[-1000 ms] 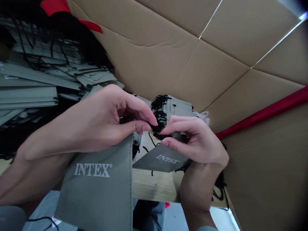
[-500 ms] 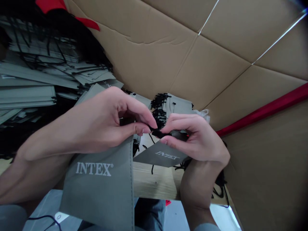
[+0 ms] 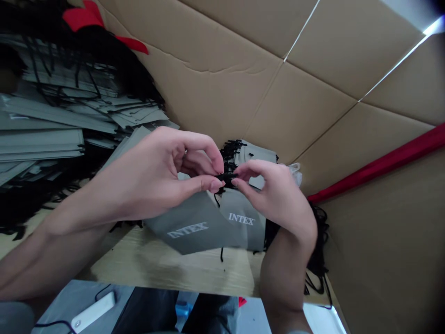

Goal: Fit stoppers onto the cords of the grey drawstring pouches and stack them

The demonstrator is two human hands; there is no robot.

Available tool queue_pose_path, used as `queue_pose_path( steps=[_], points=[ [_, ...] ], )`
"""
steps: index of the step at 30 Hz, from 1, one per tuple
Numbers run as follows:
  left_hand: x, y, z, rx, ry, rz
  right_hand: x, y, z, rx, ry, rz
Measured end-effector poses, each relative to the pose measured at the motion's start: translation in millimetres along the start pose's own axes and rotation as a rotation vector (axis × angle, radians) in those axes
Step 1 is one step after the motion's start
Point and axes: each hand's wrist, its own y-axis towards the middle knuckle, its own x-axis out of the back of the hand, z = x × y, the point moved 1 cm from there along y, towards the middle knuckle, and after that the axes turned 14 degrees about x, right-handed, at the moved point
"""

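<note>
Both hands meet at the middle of the view, over a table. My left hand (image 3: 174, 178) is closed, its thumb and index finger pinching a short stretch of black cord (image 3: 227, 176). Opposite it, my right hand (image 3: 283, 195) pinches the same dark stretch with thumb and fingertips. Under the left hand is a grey pouch (image 3: 184, 234) printed INTEX, tilted and slightly blurred. A second grey INTEX pouch (image 3: 241, 208) is beside it, below the right fingers. Whether either pouch hangs from the cord is hidden by the fingers.
Stacked grey pouches (image 3: 41, 141) with black cords fill the left side. Another pouch pile (image 3: 259, 150) stands behind my hands against a cardboard wall (image 3: 222, 88). A red strip (image 3: 375, 162) crosses the right side. More black cords (image 3: 318, 241) hang at the table's (image 3: 156, 269) right end.
The INTEX pouch below my left hand has swung up and right, from hanging near my lap to above the table. Both hands remain pinched together at the cord, slightly higher.
</note>
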Motion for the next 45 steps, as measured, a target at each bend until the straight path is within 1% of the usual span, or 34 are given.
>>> queue_pose_path(
  steps=[3, 4, 7, 10, 14, 18, 22, 26, 30, 36, 40, 45],
  points=[
    [-2.1, 0.7, -0.3, -0.006, -0.033, -0.028, 9.1, -8.5, 24.8, 0.157, 0.175, -0.179],
    [-3.3, 0.8, -0.4, -0.011, -0.043, -0.037, 9.6, -10.4, 31.6, 0.178, 0.197, -0.233],
    [-7.7, 0.4, -1.0, -0.009, -0.05, -0.057, 3.1, -10.1, 43.7, 0.206, 0.172, -0.362],
    [-11.0, 0.0, -1.7, -0.007, -0.029, -0.066, -6.4, -5.5, 45.2, 0.228, 0.132, -0.438],
    [-13.4, 0.2, -0.8, -0.037, -0.01, -0.071, -9.5, -3.5, 42.2, 0.21, 0.128, -0.469],
    [-15.3, 0.6, 2.7, -0.099, 0.027, -0.185, -7.4, -5.5, 41.9, 0.24, 0.118, -0.483],
    [-14.2, 0.5, 2.7, -0.184, 0.092, -0.252, -9.0, -6.8, 41.9, 0.242, 0.111, -0.509],
    [-10.5, -1.8, -0.7, -0.295, 0.195, -0.336, -12.4, -7.1, 41.4, 0.205, 0.147, -0.59],
    [-12.5, -5.7, 1.0, -0.418, 0.295, -0.412, -12.4, -7.2, 42.4, 0.199, 0.218, -0.642],
    [-15.8, -4.2, 9.9, -0.651, 0.361, -0.531, -11.4, -5.2, 42.5, 0.275, 0.207, -0.676],
    [-15.2, -1.9, 12.5, -0.713, 0.418, -0.57, -9.2, -3.9, 42.8, 0.312, 0.174, -0.644],
    [-17.0, -4.0, 16.6, -0.732, 0.518, -0.573, -2.8, -5.0, 45.7, 0.387, 0.027, -0.541]
  ],
)
